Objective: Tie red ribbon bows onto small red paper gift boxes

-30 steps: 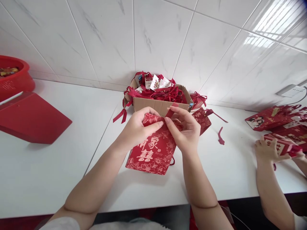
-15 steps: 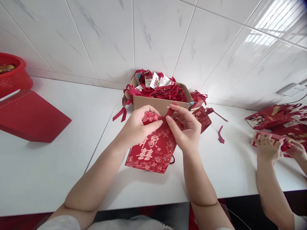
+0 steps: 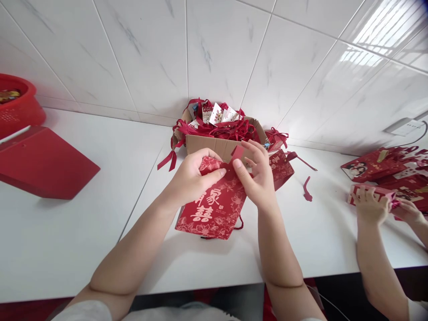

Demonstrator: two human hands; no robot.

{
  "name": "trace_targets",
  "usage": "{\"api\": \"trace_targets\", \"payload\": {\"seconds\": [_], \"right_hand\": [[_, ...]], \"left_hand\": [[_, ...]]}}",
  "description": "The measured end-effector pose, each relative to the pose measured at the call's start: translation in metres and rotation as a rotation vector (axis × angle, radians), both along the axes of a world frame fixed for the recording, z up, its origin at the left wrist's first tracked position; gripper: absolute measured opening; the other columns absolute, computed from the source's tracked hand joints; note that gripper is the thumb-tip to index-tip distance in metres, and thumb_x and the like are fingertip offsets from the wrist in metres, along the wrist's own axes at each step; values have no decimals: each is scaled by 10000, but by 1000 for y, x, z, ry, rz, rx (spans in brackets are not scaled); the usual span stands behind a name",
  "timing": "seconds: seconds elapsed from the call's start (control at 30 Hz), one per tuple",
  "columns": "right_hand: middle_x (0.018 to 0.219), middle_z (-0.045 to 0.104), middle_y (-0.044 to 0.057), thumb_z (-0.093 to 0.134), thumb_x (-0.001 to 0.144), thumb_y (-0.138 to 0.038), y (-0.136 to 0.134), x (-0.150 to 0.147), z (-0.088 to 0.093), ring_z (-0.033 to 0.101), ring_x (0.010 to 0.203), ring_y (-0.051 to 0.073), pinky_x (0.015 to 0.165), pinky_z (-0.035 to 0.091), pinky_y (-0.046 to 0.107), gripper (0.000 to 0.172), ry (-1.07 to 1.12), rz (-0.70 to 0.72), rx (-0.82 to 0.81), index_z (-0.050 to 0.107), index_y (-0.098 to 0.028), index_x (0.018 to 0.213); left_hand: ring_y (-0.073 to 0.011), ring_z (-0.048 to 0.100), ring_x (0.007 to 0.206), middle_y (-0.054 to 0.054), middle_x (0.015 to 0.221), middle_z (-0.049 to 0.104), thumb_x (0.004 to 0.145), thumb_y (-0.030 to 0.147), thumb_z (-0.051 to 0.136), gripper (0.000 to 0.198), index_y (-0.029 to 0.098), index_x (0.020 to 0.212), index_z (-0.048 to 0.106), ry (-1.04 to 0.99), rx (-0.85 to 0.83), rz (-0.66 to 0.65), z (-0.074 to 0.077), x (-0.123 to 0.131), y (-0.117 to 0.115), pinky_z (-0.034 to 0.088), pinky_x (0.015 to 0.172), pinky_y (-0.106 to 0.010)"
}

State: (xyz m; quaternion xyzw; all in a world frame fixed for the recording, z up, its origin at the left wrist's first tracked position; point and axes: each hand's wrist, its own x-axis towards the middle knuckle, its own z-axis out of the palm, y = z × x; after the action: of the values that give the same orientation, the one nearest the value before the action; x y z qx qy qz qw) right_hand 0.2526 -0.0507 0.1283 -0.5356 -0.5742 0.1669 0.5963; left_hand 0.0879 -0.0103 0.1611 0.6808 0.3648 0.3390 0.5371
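Left of the brown cardboard carton (image 3: 214, 145), the view's edge crops the round red plastic basket (image 3: 25, 113), its contents too small to tell. In front of the carton, the bare left hand (image 3: 197, 178) covers pale lettering (image 3: 203, 215) on the red flower-printed paper bag (image 3: 229, 196); its smallest print (image 3: 220, 211) is illegible.

Red gift bag (image 3: 220, 220), floral-printed, pale-lettered front, tilted; red strip (image 3: 237, 152) sticking up at top.

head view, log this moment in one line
left hand: pinches red bag | right hand: thumb at red strip | cardboard box: behind, holds ribbons
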Motion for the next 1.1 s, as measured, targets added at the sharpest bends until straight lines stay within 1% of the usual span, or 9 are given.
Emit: {"api": "trace_targets", "payload": {"seconds": [0.1,0.13,0.2,0.3,0.43,0.53,0.67,0.87,1.1], "right_hand": [[1146,676,51,493,895,-487,4,10,-2,609,1130,230,985,500,409,360,245,217,-183,657,-258,1119],[1079,707,43,484,896,-478,5,12,-3,642,1070,231,965,514,404,351,322,269,-233,684,-250,1075],[998,737,36,539,856,-444,4,15,-4,672,999,245,919,536,398,311,417,315,-291,722,-237,998],[946,752,42,600,806,-424,0,13,0,688,940,270,842,554,400,289,465,332,-315,744,-225,959],[939,753,37,611,814,-418,-8,7,10,684,955,270,852,537,390,271,442,348,-349,749,-229,950],[877,754,33,622,813,-407,-10,4,14,693,911,261,802,546,374,243,476,376,-359,750,-234,926],[838,746,27,648,797,-396,-8,4,10,698,819,233,749,555,355,226,487,381,-364,736,-230,923],[929,727,22,730,733,-359,-4,4,2,678,827,178,738,545,293,247,486,342,-308,692,-220,934],[884,710,22,726,742,-351,-5,2,4,664,794,166,717,539,283,213,495,323,-313,687,-210,897]], "left_hand": [[-75,392,470,58,591,456,757,311,682,199,203,850,543,7,-15,-11,0,0,0,338,447,-217],[-73,381,465,60,584,446,753,302,684,197,203,848,542,9,-19,-14,1,0,1,324,436,-214],[-75,382,465,61,580,441,752,299,684,198,203,846,538,15,-30,-13,1,0,2,320,432,-213],[-83,407,480,55,592,463,757,319,682,209,204,851,535,29,-44,-8,1,-1,3,343,447,-218],[-90,439,515,45,621,489,763,325,674,200,203,852,542,14,-15,6,-3,0,4,370,489,-227],[-90,445,522,44,632,501,772,328,664,194,204,858,542,8,-6,6,-5,1,4,369,498,-227],[-95,466,536,38,647,519,774,332,663,195,198,847,541,9,4,13,-5,1,5,387,528,-237],[-120,518,596,29,669,532,783,353,658,210,198,852,534,21,2,2,-5,0,6,419,572,-257],[-108,492,591,34,675,519,790,357,655,209,199,857,535,25,16,5,-6,0,6,414,583,-254]]}}
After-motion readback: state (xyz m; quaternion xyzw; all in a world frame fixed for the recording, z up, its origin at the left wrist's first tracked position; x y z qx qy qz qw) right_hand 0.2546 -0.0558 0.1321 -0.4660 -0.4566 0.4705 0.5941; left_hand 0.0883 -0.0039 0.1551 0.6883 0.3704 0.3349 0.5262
